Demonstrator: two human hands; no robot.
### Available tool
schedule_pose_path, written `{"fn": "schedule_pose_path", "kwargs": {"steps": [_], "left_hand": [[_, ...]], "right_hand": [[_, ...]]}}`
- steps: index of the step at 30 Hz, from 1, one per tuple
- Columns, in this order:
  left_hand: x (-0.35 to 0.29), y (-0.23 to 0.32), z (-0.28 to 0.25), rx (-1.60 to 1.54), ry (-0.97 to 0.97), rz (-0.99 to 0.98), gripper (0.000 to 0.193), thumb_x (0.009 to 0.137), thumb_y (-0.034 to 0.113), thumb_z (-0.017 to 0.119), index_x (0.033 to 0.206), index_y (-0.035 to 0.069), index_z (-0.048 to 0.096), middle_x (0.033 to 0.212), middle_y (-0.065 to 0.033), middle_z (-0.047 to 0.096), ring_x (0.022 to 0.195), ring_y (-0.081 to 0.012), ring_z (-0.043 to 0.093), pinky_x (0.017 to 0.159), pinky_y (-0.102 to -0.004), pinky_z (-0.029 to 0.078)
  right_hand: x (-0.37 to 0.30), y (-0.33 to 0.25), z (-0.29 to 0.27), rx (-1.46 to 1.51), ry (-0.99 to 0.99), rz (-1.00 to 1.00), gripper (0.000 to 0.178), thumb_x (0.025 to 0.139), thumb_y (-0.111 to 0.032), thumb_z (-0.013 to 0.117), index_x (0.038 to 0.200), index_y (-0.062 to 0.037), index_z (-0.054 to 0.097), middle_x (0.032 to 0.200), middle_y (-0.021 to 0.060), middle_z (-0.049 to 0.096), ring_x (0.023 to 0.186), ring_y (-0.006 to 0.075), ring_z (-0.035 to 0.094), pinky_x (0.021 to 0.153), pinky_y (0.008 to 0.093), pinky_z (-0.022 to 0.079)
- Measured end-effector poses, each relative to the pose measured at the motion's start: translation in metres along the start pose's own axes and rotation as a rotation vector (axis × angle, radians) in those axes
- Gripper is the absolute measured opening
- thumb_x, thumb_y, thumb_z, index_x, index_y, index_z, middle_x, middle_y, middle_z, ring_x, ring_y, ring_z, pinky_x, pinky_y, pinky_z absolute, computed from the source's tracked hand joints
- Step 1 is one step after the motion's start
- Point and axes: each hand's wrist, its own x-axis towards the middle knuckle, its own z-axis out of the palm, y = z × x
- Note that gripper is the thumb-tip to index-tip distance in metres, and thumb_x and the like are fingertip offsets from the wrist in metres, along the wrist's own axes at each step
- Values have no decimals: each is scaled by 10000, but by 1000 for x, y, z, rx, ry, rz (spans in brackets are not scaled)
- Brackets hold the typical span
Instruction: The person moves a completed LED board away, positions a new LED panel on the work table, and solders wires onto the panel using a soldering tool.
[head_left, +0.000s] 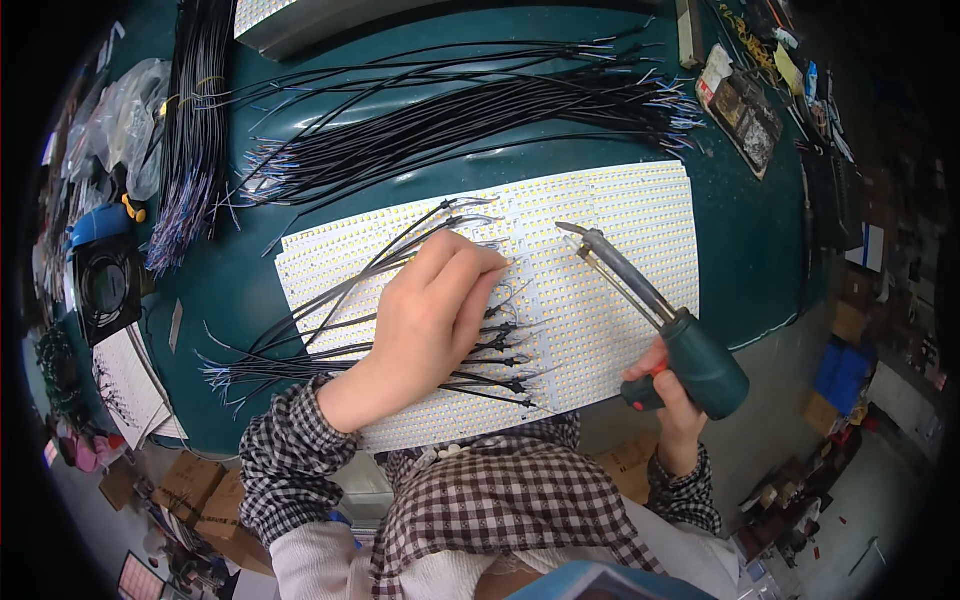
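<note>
White panels [620,200] dotted with rows of small yellow LEDs lie stacked before me. My left hand [425,310] rests over the upper panel, thumb and forefinger pinched near its middle line; what sits between the fingertips is too small to make out. Black cables [300,345] run from the left under that hand, several with knots and bare ends along the panel's middle. In my right hand [678,405] is a green soldering gun [705,365], one finger at its red trigger. Its tip points up and left, over the panel, apart from my left fingers.
A loose pile of black cables [480,115] lies beyond the panels, with a tied bundle [200,120] at far left. A small black fan [105,290] and papers [135,385] sit left. A stained tray [740,110] lies at far right, on the green tabletop [755,250].
</note>
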Motion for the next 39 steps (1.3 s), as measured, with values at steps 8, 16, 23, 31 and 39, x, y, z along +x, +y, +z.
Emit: {"fn": "schedule_pose_path", "kwargs": {"steps": [8,16,23,31,39], "left_hand": [[12,-6,-7,-126,-130,-203,106,873,-1,719,954,13,652,834,-78,605,690,-169,605,588,-278,484],[11,-9,6,-124,-69,-102,135,837,-8,697,923,29,601,858,-115,600,709,-292,639,592,-363,509],[8,-14,13,66,-40,8,165,807,2,722,909,36,597,839,-91,598,688,-258,630,570,-351,500],[8,-16,10,-1,-46,-13,177,783,-2,723,897,55,601,819,-78,601,677,-257,644,572,-361,507],[9,-16,14,48,-6,4,162,773,-15,728,849,51,600,785,-56,589,634,-197,605,536,-308,477]], "right_hand": [[-3,1,-1,28,26,45,378,925,-235,663,1096,96,600,896,140,628,772,218,655,696,348,569],[-2,-5,6,40,49,97,373,907,-246,673,1083,79,619,923,140,655,758,224,677,694,341,560],[-6,-6,9,19,70,122,441,908,-236,668,1202,87,601,1017,163,680,774,233,687,702,355,571],[-13,-4,5,-7,52,148,457,920,-248,678,1234,75,600,1050,164,686,803,234,692,740,364,575],[-14,4,1,-111,54,149,290,764,-24,827,1024,16,706,868,68,707,789,143,696,727,279,563]]}}
